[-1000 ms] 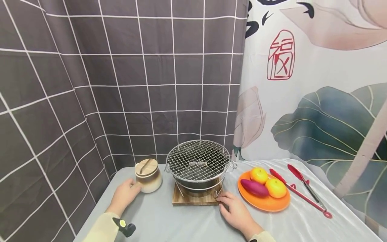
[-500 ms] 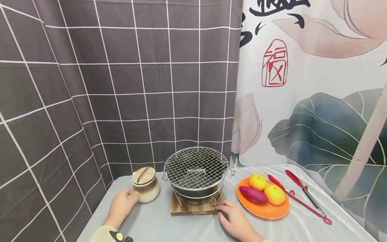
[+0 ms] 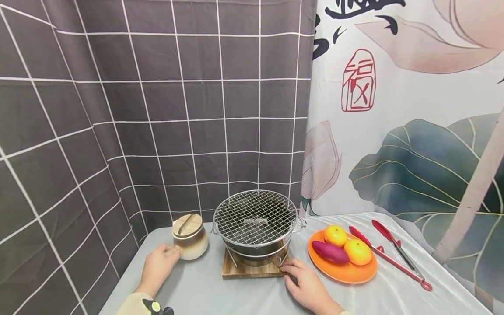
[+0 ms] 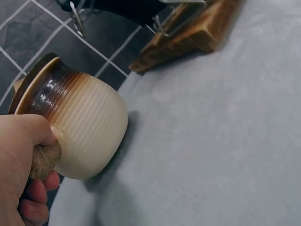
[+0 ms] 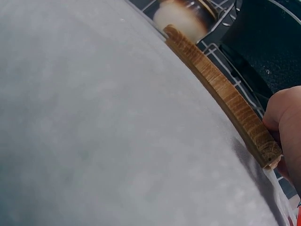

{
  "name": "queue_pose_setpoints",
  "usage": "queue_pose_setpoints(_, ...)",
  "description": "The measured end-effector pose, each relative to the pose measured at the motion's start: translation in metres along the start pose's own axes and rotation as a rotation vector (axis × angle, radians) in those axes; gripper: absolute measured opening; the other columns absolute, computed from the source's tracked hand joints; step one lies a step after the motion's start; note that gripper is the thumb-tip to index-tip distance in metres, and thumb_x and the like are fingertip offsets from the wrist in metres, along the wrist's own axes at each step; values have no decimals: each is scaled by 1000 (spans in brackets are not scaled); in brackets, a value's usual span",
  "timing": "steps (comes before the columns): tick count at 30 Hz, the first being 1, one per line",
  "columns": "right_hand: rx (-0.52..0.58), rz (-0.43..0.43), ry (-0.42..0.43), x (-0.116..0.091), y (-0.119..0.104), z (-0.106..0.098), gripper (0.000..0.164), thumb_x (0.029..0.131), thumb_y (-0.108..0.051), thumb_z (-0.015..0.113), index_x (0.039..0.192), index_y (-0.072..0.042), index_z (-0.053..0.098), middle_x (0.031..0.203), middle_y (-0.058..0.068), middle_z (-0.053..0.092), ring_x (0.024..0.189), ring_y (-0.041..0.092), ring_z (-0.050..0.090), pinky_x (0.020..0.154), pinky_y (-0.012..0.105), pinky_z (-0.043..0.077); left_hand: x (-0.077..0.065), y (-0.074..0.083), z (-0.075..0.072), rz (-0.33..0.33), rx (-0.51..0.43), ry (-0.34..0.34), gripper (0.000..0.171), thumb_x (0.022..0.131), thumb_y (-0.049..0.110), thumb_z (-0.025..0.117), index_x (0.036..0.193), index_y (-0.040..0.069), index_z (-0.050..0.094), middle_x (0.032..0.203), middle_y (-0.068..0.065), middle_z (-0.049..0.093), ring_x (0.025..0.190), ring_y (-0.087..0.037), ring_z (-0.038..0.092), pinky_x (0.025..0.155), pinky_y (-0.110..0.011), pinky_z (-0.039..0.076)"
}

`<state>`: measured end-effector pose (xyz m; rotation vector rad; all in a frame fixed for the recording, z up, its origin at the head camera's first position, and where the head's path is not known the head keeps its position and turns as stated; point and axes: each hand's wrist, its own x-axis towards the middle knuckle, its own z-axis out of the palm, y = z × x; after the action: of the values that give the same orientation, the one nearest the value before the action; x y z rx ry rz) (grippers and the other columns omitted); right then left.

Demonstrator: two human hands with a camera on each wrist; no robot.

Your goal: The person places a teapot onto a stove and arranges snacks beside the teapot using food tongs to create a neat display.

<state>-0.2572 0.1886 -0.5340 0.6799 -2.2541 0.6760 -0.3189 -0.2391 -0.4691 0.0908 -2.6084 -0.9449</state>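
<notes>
A cream-and-brown ribbed ceramic pot (image 3: 193, 246) with a wooden lid (image 3: 187, 225) is at the left of the table. My left hand (image 3: 157, 267) grips its stubby side handle (image 4: 46, 160), thumb on top and fingers curled beneath. Whether the pot's base touches the cloth, I cannot tell. In the middle, a round charcoal grill (image 3: 256, 251) with a wire mesh (image 3: 256, 214) stands on a square wooden board (image 3: 246, 270). My right hand (image 3: 307, 284) pinches the board's front right corner, its fingertips partly hidden in the right wrist view.
An orange plate (image 3: 346, 277) right of the board bears two orange fruits (image 3: 357, 252) and a purple sweet potato (image 3: 330, 252). Beyond it lie two red-tipped tongs (image 3: 397, 262) (image 3: 397, 245). Grey gridded curtain (image 3: 189, 109) hangs behind the table.
The head view has tilted, so the scene sits lower than a second ago. Since half a second ago the pot has shifted very slightly upward in view, with my left hand on its handle.
</notes>
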Motion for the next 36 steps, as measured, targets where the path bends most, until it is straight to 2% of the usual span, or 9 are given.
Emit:
queue_pose_setpoints(5, 1, -4, -2, 1, 0, 0, 21, 78, -3, 76, 97, -12, 76, 102, -8, 66, 93, 9, 65, 81, 33, 56, 7, 6, -10, -3, -30, 11, 29, 88, 31, 71, 91, 2, 70, 76, -6, 68, 64, -19, 55, 56, -32, 43)
queue_pose_setpoints(9, 0, 5, -16, 0, 0, -1, 20, 80, -4, 75, 98, -12, 76, 103, -9, 65, 94, 9, 65, 81, 33, 56, 10, 13, -20, -3, -35, 19, 30, 88, 31, 71, 92, 2, 70, 75, -5, 66, 63, -18, 54, 56, -31, 42)
queue_pose_setpoints(14, -3, 12, -42, -1, 1, -1, 20, 81, -5, 75, 99, -13, 76, 104, -10, 64, 95, 9, 65, 82, 34, 56, 12, 24, -33, -15, -15, 10, 33, 87, 31, 70, 97, 0, 70, 73, -5, 66, 63, -20, 55, 54, -31, 43)
queue_pose_setpoints(18, -3, 27, -68, -2, 1, -1, 19, 83, -6, 74, 100, -14, 76, 105, -10, 64, 96, 9, 64, 83, 34, 55, 15, 32, -45, 11, 6, 24, 37, 87, 32, 70, 100, -3, 68, 73, -7, 67, 61, -21, 56, 51, -32, 44)
queue_pose_setpoints(25, 5, 40, -101, -4, -1, -3, 18, 84, -9, 73, 102, -14, 75, 106, -11, 63, 97, 10, 64, 84, 36, 55, 14, 40, -62, 12, 3, 49, 32, 88, 33, 70, 97, 2, 70, 82, -7, 72, 66, -19, 59, 55, -31, 45)
queue_pose_setpoints(31, 3, 31, -107, -7, 2, -2, 19, 84, -9, 74, 102, -16, 75, 107, -12, 63, 97, 10, 64, 84, 38, 55, 13, 47, -73, 8, 7, 48, 27, 88, 33, 69, 92, 6, 70, 80, -4, 71, 66, -19, 57, 55, -31, 44)
queue_pose_setpoints(36, -2, 31, -93, -4, 2, -1, 19, 83, -9, 75, 101, -16, 75, 107, -12, 63, 97, 11, 64, 85, 38, 55, 15, 55, -83, 18, 3, 48, 31, 88, 35, 69, 94, 5, 71, 81, -5, 71, 66, -19, 57, 55, -32, 44)
